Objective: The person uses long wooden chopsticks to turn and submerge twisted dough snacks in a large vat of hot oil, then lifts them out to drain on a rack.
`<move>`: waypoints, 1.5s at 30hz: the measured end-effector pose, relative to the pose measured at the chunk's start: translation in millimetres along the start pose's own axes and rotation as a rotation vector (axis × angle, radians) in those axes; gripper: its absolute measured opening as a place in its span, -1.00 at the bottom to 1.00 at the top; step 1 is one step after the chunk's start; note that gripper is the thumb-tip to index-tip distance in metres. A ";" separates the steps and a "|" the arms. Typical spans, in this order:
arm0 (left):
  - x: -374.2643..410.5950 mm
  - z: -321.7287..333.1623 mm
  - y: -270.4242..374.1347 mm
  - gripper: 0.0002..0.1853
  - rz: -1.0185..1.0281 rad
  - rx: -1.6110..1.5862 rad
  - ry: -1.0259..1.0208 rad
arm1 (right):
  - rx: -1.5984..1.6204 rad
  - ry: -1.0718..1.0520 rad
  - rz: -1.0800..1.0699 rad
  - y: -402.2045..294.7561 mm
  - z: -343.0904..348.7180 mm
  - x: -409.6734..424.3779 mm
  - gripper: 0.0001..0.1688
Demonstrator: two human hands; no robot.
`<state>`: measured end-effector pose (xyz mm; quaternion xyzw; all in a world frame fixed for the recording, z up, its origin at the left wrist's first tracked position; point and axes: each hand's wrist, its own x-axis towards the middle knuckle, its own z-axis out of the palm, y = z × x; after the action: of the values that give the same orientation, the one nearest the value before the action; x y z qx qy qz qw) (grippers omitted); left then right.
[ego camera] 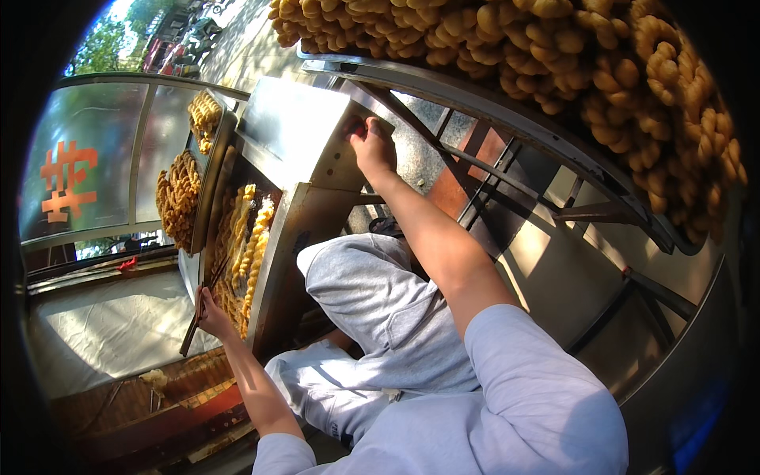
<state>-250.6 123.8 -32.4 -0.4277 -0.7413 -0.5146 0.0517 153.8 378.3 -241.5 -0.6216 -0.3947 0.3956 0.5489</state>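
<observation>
My left hand (212, 314) grips a pair of long dark chopsticks (191, 333), whose far ends reach over an oil-filled fryer. Twisted dough sticks (252, 261) lie in rows in the fryer, some pale yellow and some browner. On the front of the fryer's metal control box (297, 127), my right hand (375, 151) has its fingers closed around a red-and-black knob (355, 127). Part of the knob is hidden by the fingers.
Fried dough twists (178, 199) sit on a metal tray (209, 178) beyond the fryer. A large rack tray (475, 95) at upper right bears heaped twists (534, 53). Glass panels (89, 160) with red lettering stand at left, above a cloth-covered surface (113, 326).
</observation>
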 end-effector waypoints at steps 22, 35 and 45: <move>19.7 -21.5 -43.4 -0.78 0.125 -0.267 -0.085 | -0.031 -0.382 -0.493 -149.3 18.1 -87.6 -0.56; 29.1 -16.3 -13.3 -0.72 0.304 -0.080 -0.252 | 0.139 -1.203 -1.247 -248.0 185.2 -234.8 -0.78; 58.3 -98.1 -48.7 -0.71 -0.286 -0.257 -0.140 | 0.163 -1.017 -0.627 -226.3 189.5 -167.4 -0.81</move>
<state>-356.5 73.5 8.3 -0.3559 -0.7246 -0.5759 -0.1287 -97.1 313.0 -22.5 -0.1647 -0.7406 0.4916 0.4276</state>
